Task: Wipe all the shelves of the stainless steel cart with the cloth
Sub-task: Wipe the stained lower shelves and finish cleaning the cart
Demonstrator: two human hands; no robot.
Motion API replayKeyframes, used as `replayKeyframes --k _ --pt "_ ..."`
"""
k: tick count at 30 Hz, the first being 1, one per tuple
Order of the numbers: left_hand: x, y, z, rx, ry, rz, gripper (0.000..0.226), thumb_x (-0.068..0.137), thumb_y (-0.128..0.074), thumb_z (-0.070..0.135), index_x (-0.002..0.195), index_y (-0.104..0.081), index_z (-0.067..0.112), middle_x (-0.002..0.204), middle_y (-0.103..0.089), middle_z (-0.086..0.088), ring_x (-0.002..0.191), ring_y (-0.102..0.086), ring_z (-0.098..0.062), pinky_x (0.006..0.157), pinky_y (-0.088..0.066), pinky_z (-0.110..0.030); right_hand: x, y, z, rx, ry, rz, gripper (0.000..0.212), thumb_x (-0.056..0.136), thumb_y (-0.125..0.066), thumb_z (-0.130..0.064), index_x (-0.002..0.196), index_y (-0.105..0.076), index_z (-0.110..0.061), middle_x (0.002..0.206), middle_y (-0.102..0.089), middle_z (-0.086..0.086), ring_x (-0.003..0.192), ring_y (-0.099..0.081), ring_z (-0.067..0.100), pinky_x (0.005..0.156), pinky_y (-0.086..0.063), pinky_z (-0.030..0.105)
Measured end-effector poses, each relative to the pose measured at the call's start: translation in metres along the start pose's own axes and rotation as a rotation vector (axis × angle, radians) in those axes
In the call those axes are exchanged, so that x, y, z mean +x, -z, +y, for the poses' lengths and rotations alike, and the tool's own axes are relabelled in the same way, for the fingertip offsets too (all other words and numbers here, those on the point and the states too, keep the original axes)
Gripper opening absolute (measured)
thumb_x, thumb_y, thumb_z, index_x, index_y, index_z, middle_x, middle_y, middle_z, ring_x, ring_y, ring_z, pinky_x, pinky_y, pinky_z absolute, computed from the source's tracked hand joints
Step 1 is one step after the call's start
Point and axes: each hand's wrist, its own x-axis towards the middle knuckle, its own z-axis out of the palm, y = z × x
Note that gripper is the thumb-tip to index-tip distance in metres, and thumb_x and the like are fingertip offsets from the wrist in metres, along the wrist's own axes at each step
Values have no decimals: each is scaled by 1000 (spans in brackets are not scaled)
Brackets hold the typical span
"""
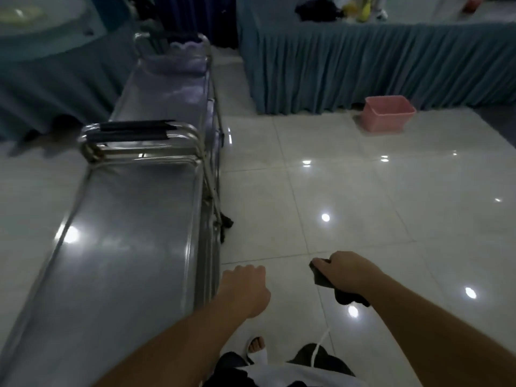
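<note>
A stainless steel cart stands at the left, its bare top shelf running away from me to a handle with black grips. Its lower shelves show only as edges along the right side. My right hand grips a dark cloth out over the floor, right of the cart and apart from it. Close beside the cart's right edge is my left hand, fingers curled under, holding nothing that I can see.
A second steel cart stands end to end behind the first, with a pale purple bundle on its far end. Blue-skirted tables line the back and left. A pink basket sits on the glossy tiled floor.
</note>
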Motion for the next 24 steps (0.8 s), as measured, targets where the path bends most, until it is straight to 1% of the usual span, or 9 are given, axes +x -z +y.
replayKeyframes --k 2,3,5,7,10,12,16,20,24 --pt "6 2 -20 -87 71 20 40 108 -40 37 141 -51 18 136 -59 -5 119 -58 -25 96 -47 -40 29 16 -27 -96 78 -16 58 97 -33 -72 82 -57 -22 86 -64 1 80 -63 16 82 -55 36" --pt "8 1 -29 -128 113 28 41 108 -41 39 141 -52 18 135 -59 -5 117 -59 -24 95 -48 -39 43 22 -42 -151 119 -17 58 96 -31 -73 81 -58 -23 85 -64 0 79 -63 17 83 -56 39" --pt "12 -1 -46 -210 217 29 41 108 -41 40 140 -52 18 136 -60 -5 116 -61 -24 96 -50 -39 70 33 -75 -262 219 -31 58 94 -29 -74 79 -57 -25 84 -63 -1 77 -60 18 80 -55 40" --pt "15 -5 -59 -318 329 26 39 106 -43 37 139 -53 18 136 -61 -5 117 -62 -24 98 -52 -39 97 39 -108 -345 340 -60 56 94 -30 -74 79 -55 -26 83 -61 -1 76 -59 16 76 -53 37" --pt "25 -12 -72 -472 513 46 31 102 -43 34 128 -54 21 128 -63 -4 111 -63 -25 86 -51 -36 136 41 -155 -475 502 -117 54 96 -30 -74 79 -50 -27 82 -54 -4 76 -56 14 73 -48 35" --pt "32 -17 -72 -546 645 69 28 100 -44 36 122 -56 23 123 -65 -3 108 -65 -26 83 -49 -37 158 38 -179 -580 602 -151 55 96 -29 -74 83 -51 -25 81 -52 -4 77 -55 16 71 -47 35" --pt "52 -37 -49 -762 926 90 34 99 -46 38 128 -58 27 129 -66 -1 114 -65 -25 85 -46 -36 188 32 -208 -742 805 -252 55 92 -30 -76 77 -50 -27 81 -56 -1 72 -56 14 59 -40 33" --pt "66 -66 -7 -928 1091 17 45 97 -46 43 139 -54 27 140 -61 -4 126 -61 -29 99 -47 -40 206 19 -216 -894 954 -374 56 96 -32 -75 76 -51 -26 81 -57 0 73 -57 15 60 -43 34" --pt "70 -98 19 -1056 1211 6 42 95 -46 41 132 -57 26 132 -64 -2 119 -63 -27 87 -46 -38 223 -9 -220 -993 984 -392 56 98 -36 -70 77 -55 -22 80 -61 4 74 -61 19 61 -44 32"
